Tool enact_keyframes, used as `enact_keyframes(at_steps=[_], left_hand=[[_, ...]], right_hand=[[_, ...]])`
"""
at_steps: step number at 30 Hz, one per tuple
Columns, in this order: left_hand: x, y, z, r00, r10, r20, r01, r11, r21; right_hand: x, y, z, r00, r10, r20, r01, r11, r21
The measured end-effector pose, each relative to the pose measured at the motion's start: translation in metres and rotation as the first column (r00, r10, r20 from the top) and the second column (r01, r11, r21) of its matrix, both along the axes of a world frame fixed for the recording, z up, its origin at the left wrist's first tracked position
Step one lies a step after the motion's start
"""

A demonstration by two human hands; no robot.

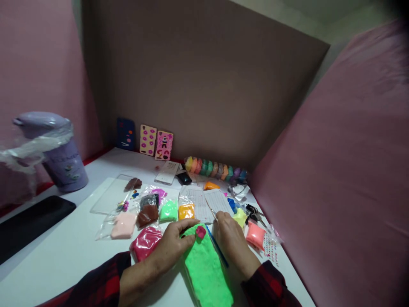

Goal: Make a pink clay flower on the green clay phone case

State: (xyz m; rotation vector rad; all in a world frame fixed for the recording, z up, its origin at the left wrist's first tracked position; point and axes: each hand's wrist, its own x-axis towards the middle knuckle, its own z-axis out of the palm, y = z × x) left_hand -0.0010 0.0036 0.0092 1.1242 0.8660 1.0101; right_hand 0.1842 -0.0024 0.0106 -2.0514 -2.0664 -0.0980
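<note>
The green slab lies lengthwise between your hands (left hand resting flat-fingered on it, right hand pinching a thin tool).

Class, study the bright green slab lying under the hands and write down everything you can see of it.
The green slab is a long neon-green rectangle with rounded corners. Its surface looks soft and grainy, like foam clay. It lies flat on the white table, its near end cut off by the picture's edge. A small pink blob sits on its far end. The left hand grips that end, thumb on top. A blue stick lies along its right edge, beside the right hand, which pinches a thin tool.
</note>
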Motion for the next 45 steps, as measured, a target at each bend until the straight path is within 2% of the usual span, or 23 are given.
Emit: enact_keyframes(at_steps=[4, 8, 11, 14, 17, 19, 22, 23, 24, 27, 29, 33, 35, 37, 40, 42, 45], left_hand=[[0.000, 0.000, -0.003, 1.000, -0.005, -0.024, 0.006, 0.999, 0.042], [-0.001, -0.001, -0.004, 0.994, -0.002, -0.112, 0.012, 0.996, 0.084], [-0.002, -0.002, -0.001, 0.992, -0.015, -0.125, 0.028, 0.994, 0.107], [-0.004, -0.001, 0.002, 0.993, -0.022, -0.115, 0.036, 0.992, 0.123], [-0.006, 0.001, 0.005, 0.981, -0.041, -0.190, 0.076, 0.980, 0.183], [-0.007, 0.003, 0.005, 0.957, -0.052, -0.285, 0.130, 0.956, 0.262], [-0.008, 0.002, 0.004, 0.887, -0.012, -0.461, 0.224, 0.885, 0.407], [-0.008, 0.002, 0.003, 0.856, 0.022, -0.516, 0.252, 0.854, 0.455], [-0.007, 0.001, 0.003, 0.825, 0.065, -0.562, 0.275, 0.822, 0.499], [-0.006, -0.004, 0.005, 0.738, 0.219, -0.638, 0.310, 0.730, 0.610], [-0.006, -0.010, 0.005, 0.670, 0.294, -0.681, 0.342, 0.692, 0.635], [-0.004, -0.022, 0.002, 0.546, 0.321, -0.773, 0.452, 0.664, 0.595], [-0.004, -0.026, -0.002, 0.511, 0.304, -0.804, 0.506, 0.650, 0.567], [-0.003, -0.028, -0.005, 0.479, 0.290, -0.829, 0.539, 0.648, 0.538], [-0.004, -0.026, -0.006, 0.466, 0.253, -0.848, 0.553, 0.665, 0.502], [-0.004, -0.026, -0.005, 0.467, 0.230, -0.854, 0.555, 0.676, 0.485], [-0.003, -0.027, -0.003, 0.451, 0.244, -0.858, 0.549, 0.682, 0.483]], right_hand=[[0.003, 0.001, -0.002, 0.998, -0.041, -0.047, 0.042, 0.999, 0.009], [0.002, 0.004, -0.003, 0.983, -0.087, -0.161, 0.097, 0.994, 0.054], [0.003, 0.003, 0.004, 0.955, -0.057, -0.291, 0.095, 0.988, 0.119], [0.003, -0.005, 0.016, 0.893, 0.020, -0.450, 0.066, 0.982, 0.174], [0.001, -0.020, 0.025, 0.783, 0.103, -0.613, 0.010, 0.984, 0.178], [0.000, -0.030, 0.023, 0.685, 0.144, -0.714, -0.025, 0.984, 0.174], [-0.001, -0.038, 0.010, 0.439, 0.180, -0.880, -0.022, 0.981, 0.190], [-0.001, -0.039, 0.003, 0.385, 0.183, -0.905, -0.009, 0.981, 0.195], [-0.001, -0.040, -0.003, 0.366, 0.181, -0.913, 0.003, 0.981, 0.195], [-0.001, -0.041, -0.016, 0.387, 0.163, -0.908, 0.015, 0.983, 0.182], [0.000, -0.043, -0.018, 0.434, 0.172, -0.885, 0.004, 0.981, 0.193], [0.001, -0.051, -0.012, 0.666, 0.283, -0.690, -0.115, 0.953, 0.280], [0.000, -0.055, -0.011, 0.730, 0.295, -0.617, -0.162, 0.951, 0.263], [-0.002, -0.058, -0.012, 0.733, 0.269, -0.625, -0.182, 0.963, 0.200], [-0.003, -0.059, -0.015, 0.664, 0.241, -0.708, -0.210, 0.969, 0.134], [-0.002, -0.058, -0.017, 0.619, 0.251, -0.744, -0.219, 0.965, 0.143], [-0.001, -0.056, -0.018, 0.600, 0.277, -0.750, -0.220, 0.959, 0.179]])
